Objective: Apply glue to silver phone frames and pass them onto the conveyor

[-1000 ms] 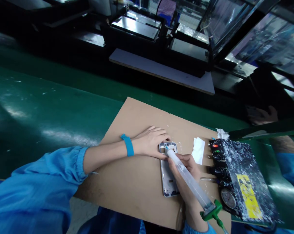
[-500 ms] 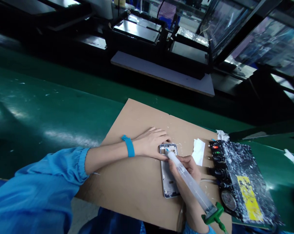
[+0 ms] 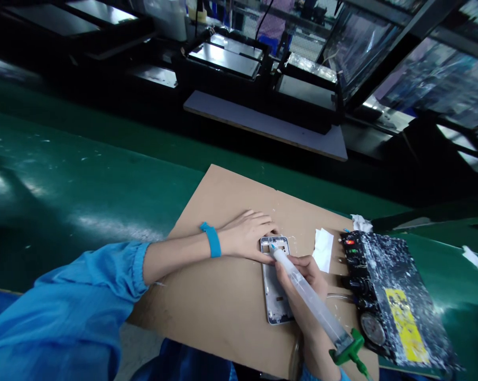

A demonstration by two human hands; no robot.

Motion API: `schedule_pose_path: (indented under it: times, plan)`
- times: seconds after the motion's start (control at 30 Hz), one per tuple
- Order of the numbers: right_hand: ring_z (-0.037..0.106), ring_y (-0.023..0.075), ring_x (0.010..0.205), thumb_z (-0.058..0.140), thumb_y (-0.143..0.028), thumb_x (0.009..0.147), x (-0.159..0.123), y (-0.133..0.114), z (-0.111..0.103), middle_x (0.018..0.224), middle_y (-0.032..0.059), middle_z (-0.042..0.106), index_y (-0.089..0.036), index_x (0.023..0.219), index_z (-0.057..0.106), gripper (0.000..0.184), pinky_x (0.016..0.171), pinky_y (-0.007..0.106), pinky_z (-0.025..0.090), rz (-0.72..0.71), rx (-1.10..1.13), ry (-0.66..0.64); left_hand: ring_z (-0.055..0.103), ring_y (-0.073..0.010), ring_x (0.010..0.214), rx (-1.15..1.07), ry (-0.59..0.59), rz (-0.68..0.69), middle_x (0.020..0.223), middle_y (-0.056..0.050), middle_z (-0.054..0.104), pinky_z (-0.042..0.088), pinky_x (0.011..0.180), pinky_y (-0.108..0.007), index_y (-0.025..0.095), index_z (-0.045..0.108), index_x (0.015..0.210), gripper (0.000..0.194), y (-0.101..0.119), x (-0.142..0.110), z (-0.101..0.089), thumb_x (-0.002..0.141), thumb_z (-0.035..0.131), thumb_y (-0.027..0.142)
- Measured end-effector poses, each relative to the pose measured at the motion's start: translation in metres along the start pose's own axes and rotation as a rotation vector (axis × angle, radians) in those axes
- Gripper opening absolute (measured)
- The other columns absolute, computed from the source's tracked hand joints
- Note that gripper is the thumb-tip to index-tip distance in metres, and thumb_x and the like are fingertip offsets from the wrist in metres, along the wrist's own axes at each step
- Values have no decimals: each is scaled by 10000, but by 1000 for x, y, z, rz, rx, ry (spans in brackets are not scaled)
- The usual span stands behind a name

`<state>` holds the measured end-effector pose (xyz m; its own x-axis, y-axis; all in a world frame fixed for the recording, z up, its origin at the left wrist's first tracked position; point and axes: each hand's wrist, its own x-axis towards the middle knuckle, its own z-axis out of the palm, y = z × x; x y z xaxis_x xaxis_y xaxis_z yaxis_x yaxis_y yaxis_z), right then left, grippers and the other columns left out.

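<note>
A clear plastic syringe [image 3: 312,301] is gripped by the right hand's [image 3: 302,278] closed fingers. A silver phone frame [image 3: 273,301] is pressed by the left hand's [image 3: 247,235] open fingers.

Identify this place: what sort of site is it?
Likely an electronics assembly line: a phone frame, a dispensing syringe and a speckled dispenser controller with a gauge, all at a green workbench.

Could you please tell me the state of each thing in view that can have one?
Left hand: open, resting on the phone frame
Right hand: closed around the syringe
Syringe: tilted, blue tip at the frame
Phone frame: lying flat on the cardboard sheet
Control box: red and green lights lit
</note>
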<state>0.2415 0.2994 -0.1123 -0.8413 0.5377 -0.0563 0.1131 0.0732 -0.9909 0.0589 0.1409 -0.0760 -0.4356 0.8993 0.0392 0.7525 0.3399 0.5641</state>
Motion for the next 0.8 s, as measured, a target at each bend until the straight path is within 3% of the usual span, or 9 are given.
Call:
schedule_pose_path:
  times: [0.1, 0.37, 0.57, 0.8]
  plan:
    - [705, 211, 590, 1024, -466, 813, 3, 6, -5, 777, 46, 812, -193, 971, 749, 419, 546, 301, 551, 5, -25, -27, 729, -291, 1155, -12, 3, 7, 1227, -43, 795, 459, 1008, -428, 251, 707, 1227, 556, -1, 0, 0, 879, 886, 646]
    - [720, 246, 611, 963, -372, 909, 1, 0, -10, 862, 41, 824, -237, 1061, 740, 302, 535, 348, 587, -90, 40, -24, 739, -290, 1139, -14, 34, 17, 1230, -38, 799, 476, 1019, -423, 247, 718, 1208, 601, -4, -2, 3, 873, 900, 712]
    - [630, 202, 542, 934, -489, 926, 0, -9, -6, 775, 15, 761, -244, 1054, 697, 364, 471, 305, 491, -128, 21, 86, 755, -300, 1126, -20, 27, 8, 1188, -49, 799, 497, 1031, -427, 245, 698, 1271, 694, -7, 0, 3, 879, 848, 797]
    - [621, 191, 584, 876, -614, 920, -5, -26, -6, 758, -1, 701, -236, 1042, 640, 462, 552, 302, 494, -94, -20, 359, 761, -358, 1173, -29, -1, -90, 1249, -103, 781, 521, 1091, -466, 224, 630, 1448, 885, -9, -5, 4, 814, 937, 759]
